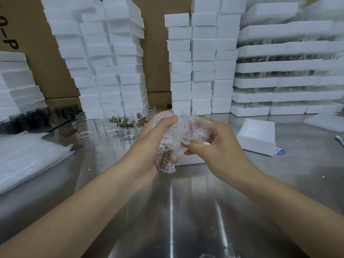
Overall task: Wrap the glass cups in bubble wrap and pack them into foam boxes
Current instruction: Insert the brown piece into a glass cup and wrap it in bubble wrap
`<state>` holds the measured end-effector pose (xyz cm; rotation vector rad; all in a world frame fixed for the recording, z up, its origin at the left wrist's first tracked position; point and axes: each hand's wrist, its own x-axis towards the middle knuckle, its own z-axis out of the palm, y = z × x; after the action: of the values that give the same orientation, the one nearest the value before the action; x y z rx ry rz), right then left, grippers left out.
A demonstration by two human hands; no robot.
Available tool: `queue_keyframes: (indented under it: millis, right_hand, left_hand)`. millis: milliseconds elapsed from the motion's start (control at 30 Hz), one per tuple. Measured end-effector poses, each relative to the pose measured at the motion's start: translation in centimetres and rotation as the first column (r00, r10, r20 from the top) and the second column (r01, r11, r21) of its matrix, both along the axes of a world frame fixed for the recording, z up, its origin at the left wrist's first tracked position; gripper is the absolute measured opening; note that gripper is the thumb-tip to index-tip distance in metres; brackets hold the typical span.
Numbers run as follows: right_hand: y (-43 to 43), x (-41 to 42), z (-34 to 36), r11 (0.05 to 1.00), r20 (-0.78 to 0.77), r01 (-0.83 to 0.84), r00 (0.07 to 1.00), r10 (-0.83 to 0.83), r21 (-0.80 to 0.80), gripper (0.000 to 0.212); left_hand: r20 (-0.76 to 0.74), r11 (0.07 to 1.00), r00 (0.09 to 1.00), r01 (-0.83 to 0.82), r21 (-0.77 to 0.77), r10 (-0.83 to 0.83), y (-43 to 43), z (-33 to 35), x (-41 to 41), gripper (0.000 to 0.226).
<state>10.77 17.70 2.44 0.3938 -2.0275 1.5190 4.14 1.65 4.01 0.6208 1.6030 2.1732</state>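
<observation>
Steel table [186, 211] shines nearest. Above it the left hand [149, 146] grips a bubble-wrapped cup [173, 135] while the right hand [214, 146] pinches its loose film. Likely light, slippery, breakable: cradle the body, not the flap. Bare glass cups [128, 134] stand far left, a foam box [257, 135] right, foam stacks [193, 62] behind.

A packing workshop: stacked white foam boxes [193, 62], cardboard cartons [46, 71], rows of glass cups [104, 123] on a steel table [186, 211].
</observation>
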Motion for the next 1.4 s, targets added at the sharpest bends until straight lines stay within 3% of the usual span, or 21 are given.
queue_keyframes:
  millis: [133, 200, 233, 333, 433, 533, 567, 633, 733, 867, 1000, 1167, 1300, 1400]
  right_hand:
    - [-0.1, 0.4, -0.1, 0.938, -0.073, 0.200, 0.980, -0.187, 0.282, 0.021]
    - [-0.4, 0.7, 0.3, 0.912, -0.019, 0.172, 0.984, -0.177, 0.373, 0.008]
    - [-0.5, 0.9, 0.5, 0.909, 0.045, 0.122, 0.987, -0.152, 0.398, 0.011]
    - [-0.8, 1.2, 0.6, 0.953, 0.175, -0.013, 0.984, -0.042, 0.302, 0.023]
    - [-1.0, 1.1, 0.5, 0.982, 0.132, 0.051, 0.988, -0.076, 0.183, 0.035]
    - [-0.8, 0.8, 0.8, 0.986, 0.011, 0.119, 0.993, -0.121, 0.115, 0.008]
    - [-0.7, 0.7, 0.7, 0.987, -0.030, 0.136, 0.990, -0.134, 0.090, 0.013]
    - [-0.6, 0.8, 0.5, 0.976, -0.126, 0.188, 0.977, -0.173, 0.115, 0.024]
    - [-1.0, 0.8, 0.0, 0.925, -0.216, 0.286, 0.948, -0.235, 0.250, 0.015]
    - [-1.3, 0.7, -0.4, 0.924, -0.162, 0.207, 0.973, -0.162, 0.322, 0.014]
    - [-1.1, 0.4, -0.4, 0.855, -0.141, 0.203, 0.978, -0.153, 0.478, 0.025]
    - [-0.6, 0.4, -0.4, 0.862, -0.261, 0.359, 0.925, -0.276, 0.357, 0.019]
    - [-0.8, 0.6, 0.0, 0.922, -0.245, 0.369, 0.910, -0.334, 0.115, 0.025]
    - [-1.3, 0.9, 0.2, 0.884, -0.287, 0.423, 0.888, -0.360, 0.199, 0.010]
  left_hand:
    - [0.037, 0.999, 0.999, -0.011, -0.032, 0.013, 0.0, -0.2, 0.0, 0.046]
    - [0.063, 0.999, 0.998, -0.006, -0.040, 0.009, 0.0, -0.1, -0.1, 0.054]
    - [0.066, 0.999, 0.998, -0.003, -0.039, 0.006, -0.1, -0.1, -0.1, 0.055]
    - [0.046, 0.998, 0.999, -0.026, -0.053, 0.028, -0.2, 0.0, -0.2, 0.056]
    - [0.017, 0.998, 0.999, -0.035, -0.053, 0.036, 0.0, -0.1, 0.0, 0.055]
    - [0.000, 0.999, 1.000, -0.003, -0.043, 0.003, 0.3, -0.1, 0.4, 0.052]
    - [0.006, 0.999, 1.000, 0.005, -0.041, -0.004, 0.3, 0.0, 0.5, 0.051]
    - [0.033, 0.999, 0.999, 0.015, -0.043, -0.014, 0.4, 0.0, 0.6, 0.053]
    - [0.047, 0.998, 0.998, 0.042, -0.036, -0.040, 0.4, -0.1, 0.7, 0.055]
    - [0.037, 0.999, 0.999, -0.023, -0.045, 0.024, 0.0, 0.1, 0.4, 0.051]
    - [-0.005, 0.994, 0.996, -0.094, -0.053, 0.094, -0.1, 0.2, 0.1, 0.038]
    - [-0.057, 0.999, 0.998, -0.030, -0.038, 0.028, 0.2, 0.3, 1.2, 0.036]
    - [-0.026, 1.000, 1.000, 0.006, -0.019, -0.006, 0.2, 0.8, 1.8, 0.050]
    - [-0.006, 1.000, 1.000, 0.005, 0.007, -0.005, 0.3, 1.0, 2.0, 0.056]
